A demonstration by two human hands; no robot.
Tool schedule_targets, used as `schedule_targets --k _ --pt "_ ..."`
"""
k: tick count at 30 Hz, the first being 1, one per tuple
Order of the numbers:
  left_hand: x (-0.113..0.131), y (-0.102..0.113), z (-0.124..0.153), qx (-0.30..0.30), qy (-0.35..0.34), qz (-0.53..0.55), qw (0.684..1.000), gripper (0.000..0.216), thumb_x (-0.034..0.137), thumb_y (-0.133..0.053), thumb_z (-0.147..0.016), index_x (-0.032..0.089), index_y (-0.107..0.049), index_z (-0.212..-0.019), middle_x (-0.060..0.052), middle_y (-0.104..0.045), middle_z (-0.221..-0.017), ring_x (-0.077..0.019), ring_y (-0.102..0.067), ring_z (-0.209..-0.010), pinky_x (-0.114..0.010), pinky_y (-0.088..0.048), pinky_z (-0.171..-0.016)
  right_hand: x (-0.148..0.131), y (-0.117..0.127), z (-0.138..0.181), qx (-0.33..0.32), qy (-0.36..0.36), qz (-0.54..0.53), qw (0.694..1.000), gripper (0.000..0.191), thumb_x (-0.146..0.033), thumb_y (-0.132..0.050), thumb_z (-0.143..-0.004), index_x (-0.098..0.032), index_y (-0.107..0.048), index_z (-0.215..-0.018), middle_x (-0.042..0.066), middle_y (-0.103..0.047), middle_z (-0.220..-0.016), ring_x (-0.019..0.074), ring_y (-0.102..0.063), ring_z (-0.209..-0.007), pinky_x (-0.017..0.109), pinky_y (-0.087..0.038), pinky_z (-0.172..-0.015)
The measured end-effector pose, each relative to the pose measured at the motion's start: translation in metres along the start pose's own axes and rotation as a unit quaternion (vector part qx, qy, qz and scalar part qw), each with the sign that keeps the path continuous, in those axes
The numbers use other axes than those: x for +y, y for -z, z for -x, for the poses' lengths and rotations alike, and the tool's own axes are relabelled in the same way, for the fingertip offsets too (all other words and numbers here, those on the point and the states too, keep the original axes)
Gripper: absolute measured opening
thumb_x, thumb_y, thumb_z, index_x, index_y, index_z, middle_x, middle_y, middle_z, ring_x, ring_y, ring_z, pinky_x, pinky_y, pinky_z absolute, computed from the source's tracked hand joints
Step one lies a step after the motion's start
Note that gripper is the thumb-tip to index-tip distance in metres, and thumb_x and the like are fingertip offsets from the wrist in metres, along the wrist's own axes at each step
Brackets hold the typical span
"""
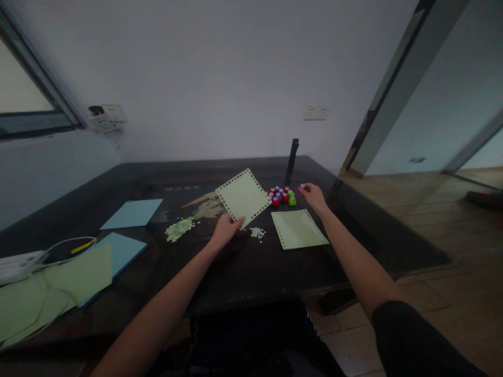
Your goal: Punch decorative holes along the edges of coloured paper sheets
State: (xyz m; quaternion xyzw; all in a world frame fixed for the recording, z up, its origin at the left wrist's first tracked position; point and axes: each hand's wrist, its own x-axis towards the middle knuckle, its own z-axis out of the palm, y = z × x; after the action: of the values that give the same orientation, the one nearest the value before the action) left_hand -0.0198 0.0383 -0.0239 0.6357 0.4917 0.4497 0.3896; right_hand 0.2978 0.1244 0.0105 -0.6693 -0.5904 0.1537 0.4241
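Note:
My left hand [228, 228] pinches the near corner of a pale green paper sheet [244, 196], tilted above the table, with small holes punched along its edges. Between the fingertips of my right hand [313, 196] is a small purple craft punch [301, 187]. Just left of it stands a cluster of small red, purple and green craft punches [280, 196]. Another hole-edged pale green sheet [299, 229] lies flat below them. Tiny paper cutouts [257, 232] are scattered by my left hand, and a larger pile of cutouts [178, 229] lies farther left.
All this rests on a dark table [243, 272]. A black upright object [292, 159] stands behind the punches. At left lie blue sheets [133, 213], green sheets [86, 267], a yellow pen-like item [83, 246] and a white device with a cable [19, 266].

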Motion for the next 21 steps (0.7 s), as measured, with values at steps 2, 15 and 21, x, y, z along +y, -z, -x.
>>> schedule_targets --k 2,15,21 --pt "-0.005 0.0 -0.001 -0.002 -0.007 -0.017 1.0 0.027 0.037 -0.06 -0.071 0.011 -0.065 -0.076 -0.006 -0.068 -0.065 -0.0192 -0.063 -0.058 -0.029 -0.049 -0.059 0.016 -0.005 -0.009 -0.012 -0.013 0.158 0.987 0.025 -0.029 -0.057 -0.08 -0.012 -0.067 -0.096 0.012 -0.069 -0.095 0.0188 -0.063 -0.086 0.026 -0.046 -0.074" --pt "0.001 -0.004 0.004 -0.046 0.04 0.009 0.998 0.026 0.032 -0.061 -0.073 0.009 -0.065 -0.085 -0.008 -0.071 -0.074 -0.0173 -0.063 -0.055 -0.027 -0.049 -0.057 0.024 -0.038 -0.01 -0.046 -0.009 0.261 0.964 0.027 -0.022 -0.051 -0.084 -0.011 -0.068 -0.101 0.019 -0.066 -0.104 0.0244 -0.061 -0.1 0.029 -0.042 -0.081" --pt "-0.002 -0.003 0.003 -0.058 0.024 -0.001 0.998 0.024 0.032 -0.061 -0.073 0.01 -0.066 -0.081 -0.008 -0.071 -0.071 -0.0203 -0.065 -0.065 -0.029 -0.05 -0.063 0.024 -0.038 -0.005 -0.037 0.012 0.267 0.963 0.029 -0.021 -0.052 -0.083 -0.011 -0.066 -0.107 0.019 -0.063 -0.108 0.0239 -0.059 -0.101 0.03 -0.042 -0.084"
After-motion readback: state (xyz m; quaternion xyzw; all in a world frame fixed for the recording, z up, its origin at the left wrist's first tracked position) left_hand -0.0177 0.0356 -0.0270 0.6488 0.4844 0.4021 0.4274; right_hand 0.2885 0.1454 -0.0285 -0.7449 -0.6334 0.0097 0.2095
